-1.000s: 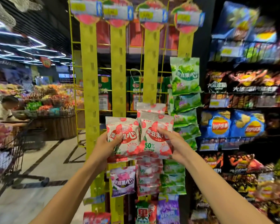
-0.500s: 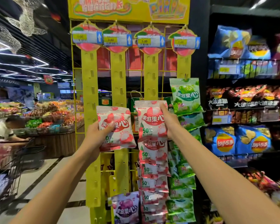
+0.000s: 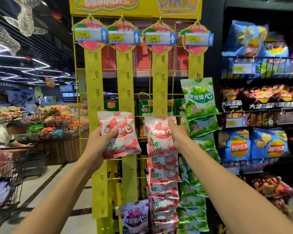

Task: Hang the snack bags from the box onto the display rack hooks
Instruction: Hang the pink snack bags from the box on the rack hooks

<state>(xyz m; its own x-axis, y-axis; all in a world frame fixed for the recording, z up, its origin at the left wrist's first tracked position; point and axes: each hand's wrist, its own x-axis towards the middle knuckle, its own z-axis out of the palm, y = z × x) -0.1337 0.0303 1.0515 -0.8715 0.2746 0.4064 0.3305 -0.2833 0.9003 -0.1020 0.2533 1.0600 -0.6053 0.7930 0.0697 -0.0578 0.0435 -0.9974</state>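
Note:
A yellow display rack [image 3: 125, 85] carries four vertical hook strips. My left hand [image 3: 98, 142] grips a red-and-white snack bag [image 3: 122, 132] in front of the second strip. My right hand [image 3: 178, 134] holds another red-and-white bag [image 3: 157, 134] by its right edge against the third strip [image 3: 160, 92], on top of a column of several matching bags [image 3: 164, 183]. Green bags [image 3: 200, 98] hang down the fourth strip. One purple bag [image 3: 134, 217] hangs low on the second strip. The box is out of view.
Shelves of chip bags [image 3: 260, 146] stand close on the right. To the left is a shopping cart [image 3: 10, 174], a seated person [image 3: 3, 135] and a produce stand [image 3: 54, 132]. Open floor [image 3: 61, 191] lies left of the rack.
Both hands have risen with their bags. The right-hand bag went from beside the left one up onto the third strip above the hanging column. The view tilted upward.

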